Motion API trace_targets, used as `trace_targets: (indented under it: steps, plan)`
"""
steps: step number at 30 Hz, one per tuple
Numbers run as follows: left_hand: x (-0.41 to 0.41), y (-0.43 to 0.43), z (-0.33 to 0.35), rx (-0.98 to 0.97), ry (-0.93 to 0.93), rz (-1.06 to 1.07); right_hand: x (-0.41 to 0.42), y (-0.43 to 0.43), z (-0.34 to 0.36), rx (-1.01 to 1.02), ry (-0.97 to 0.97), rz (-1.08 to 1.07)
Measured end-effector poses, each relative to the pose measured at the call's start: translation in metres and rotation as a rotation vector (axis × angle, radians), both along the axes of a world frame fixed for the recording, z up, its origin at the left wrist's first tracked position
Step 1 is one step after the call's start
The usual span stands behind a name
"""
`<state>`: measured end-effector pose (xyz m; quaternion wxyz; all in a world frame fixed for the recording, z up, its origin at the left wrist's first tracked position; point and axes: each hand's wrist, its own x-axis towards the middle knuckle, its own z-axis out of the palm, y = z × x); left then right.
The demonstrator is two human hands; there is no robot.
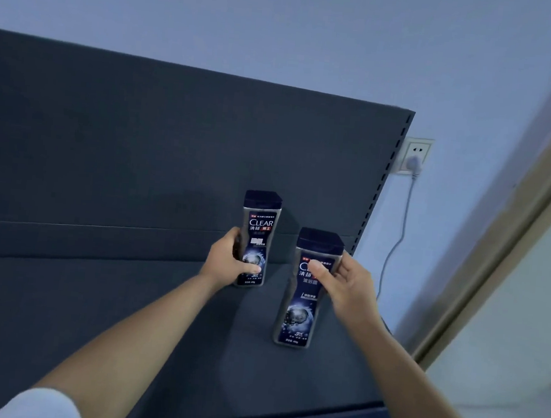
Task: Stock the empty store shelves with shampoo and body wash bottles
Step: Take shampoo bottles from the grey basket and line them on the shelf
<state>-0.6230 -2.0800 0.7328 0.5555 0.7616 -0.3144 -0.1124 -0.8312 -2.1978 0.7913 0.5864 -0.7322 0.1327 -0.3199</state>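
Gripped the left bottle (260, 237) low on its body with the left hand (229, 261), thumb across the label, fingers curled round the back. Clamped the right bottle (298, 311) just under its cap with the right hand (344, 281), thumb on the label, fingers wrapped round the far edge.

Found the two alike: tall, flat-fronted, slightly waisted, moulded in glossy smoky-grey plastic, topped with squarish dark navy caps and dressed in dark blue labels reading CLEAR. Could not make out the fill level through the tinted walls.

Held both upright, caps up, bases down at the shelf (90, 326), the left one further back near the back panel (139, 147), the right one nearer the front and well apart from it.

Worked over a matt dark grey shelf, backed by a panel of the same grey and edged on the right by a slotted upright (387, 172). Faced a pale bluish wall (283, 26) carrying a white socket (417, 151) with a plug (414, 162) and a hanging grey cable (398, 236), next to a tan door frame (497, 245).
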Motion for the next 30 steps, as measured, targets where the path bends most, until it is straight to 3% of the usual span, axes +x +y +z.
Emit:
trace_targets:
  steps: [8,18,23,30]
  plan:
    - [0.010,-0.007,0.004,0.137,-0.066,0.119,-0.012,-0.006,-0.005,0.039,-0.025,0.174]
    - [0.012,0.013,0.015,0.465,-0.149,0.204,0.031,0.003,-0.002,0.071,-0.036,0.253]
    - [0.016,0.049,0.020,0.522,-0.276,0.213,0.079,0.016,-0.002,0.112,-0.018,0.256]
    - [0.018,0.072,0.032,0.459,-0.386,0.140,0.113,0.016,0.001,0.111,0.028,0.240]
